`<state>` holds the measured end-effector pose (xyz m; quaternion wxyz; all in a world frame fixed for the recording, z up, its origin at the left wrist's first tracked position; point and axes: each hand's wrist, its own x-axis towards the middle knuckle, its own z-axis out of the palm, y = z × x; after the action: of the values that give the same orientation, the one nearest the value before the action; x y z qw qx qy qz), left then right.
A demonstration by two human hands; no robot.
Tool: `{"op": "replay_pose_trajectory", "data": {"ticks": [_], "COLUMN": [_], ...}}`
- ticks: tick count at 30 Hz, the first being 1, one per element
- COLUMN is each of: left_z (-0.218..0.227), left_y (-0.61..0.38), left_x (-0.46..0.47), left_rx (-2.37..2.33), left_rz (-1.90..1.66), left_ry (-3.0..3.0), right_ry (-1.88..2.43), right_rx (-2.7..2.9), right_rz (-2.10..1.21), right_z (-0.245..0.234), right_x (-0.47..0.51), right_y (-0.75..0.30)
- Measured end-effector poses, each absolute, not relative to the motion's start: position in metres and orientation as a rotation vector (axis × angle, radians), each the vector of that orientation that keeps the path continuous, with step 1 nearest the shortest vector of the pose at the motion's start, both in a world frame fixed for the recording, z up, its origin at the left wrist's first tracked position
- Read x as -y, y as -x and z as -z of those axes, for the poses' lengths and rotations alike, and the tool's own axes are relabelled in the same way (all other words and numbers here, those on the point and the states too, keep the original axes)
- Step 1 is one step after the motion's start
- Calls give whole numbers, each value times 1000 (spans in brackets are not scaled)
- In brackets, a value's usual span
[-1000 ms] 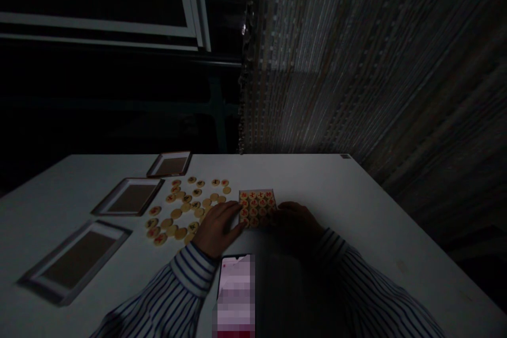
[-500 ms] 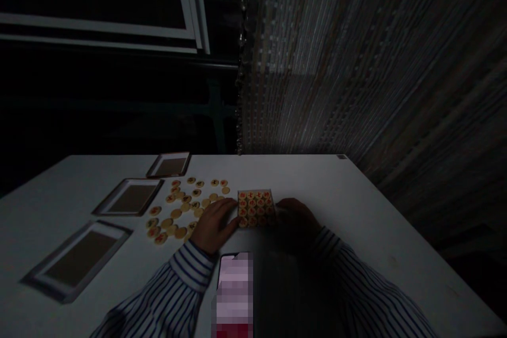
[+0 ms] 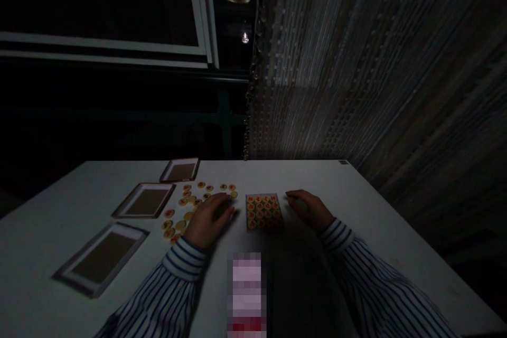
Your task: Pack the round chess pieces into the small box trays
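A small square box [image 3: 264,212] filled with rows of round Chinese chess pieces, red characters facing up, rests on the white table. To its left, my left hand [image 3: 209,219] is raised with thumb and fingers apart, holding nothing. It partly hides the loose Chinese chess pieces [image 3: 181,225] scattered there, some showing red or black characters and some blank. On the box's other side my right hand [image 3: 311,208] is apart from it, fingers loosely curved and parted, with nothing in them.
Three shallow frame-like trays or lids [image 3: 100,257] lie along the left of the white table [image 3: 380,259]. A phone with a blurred screen [image 3: 246,290] is at the near edge between my arms. Behind the table hang a string curtain [image 3: 301,90] and a white-framed window [image 3: 204,16].
Both hands have come away from the box, the left one moving left over the loose pieces and the right one outward. The camera view has shifted slightly. The filled box stays on the table.
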<state>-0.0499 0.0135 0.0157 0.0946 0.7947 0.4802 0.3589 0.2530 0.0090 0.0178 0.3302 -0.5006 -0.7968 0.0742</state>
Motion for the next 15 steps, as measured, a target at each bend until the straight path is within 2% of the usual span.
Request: {"op": "replay_pose_trajectory", "data": {"ticks": [6, 15], "left_z": [-35, -42], "left_y": [79, 122], "left_x": [-9, -5], "left_rx": [-1520, -1605], "left_rz": [-1030, -940], "left_ry": [-2343, -2273], "right_ry": [1302, 1324], "right_rx": [2104, 2200], "right_rz": [-225, -369], "right_z": [-46, -73], "right_x": [-22, -49], "right_y": [-232, -189]}}
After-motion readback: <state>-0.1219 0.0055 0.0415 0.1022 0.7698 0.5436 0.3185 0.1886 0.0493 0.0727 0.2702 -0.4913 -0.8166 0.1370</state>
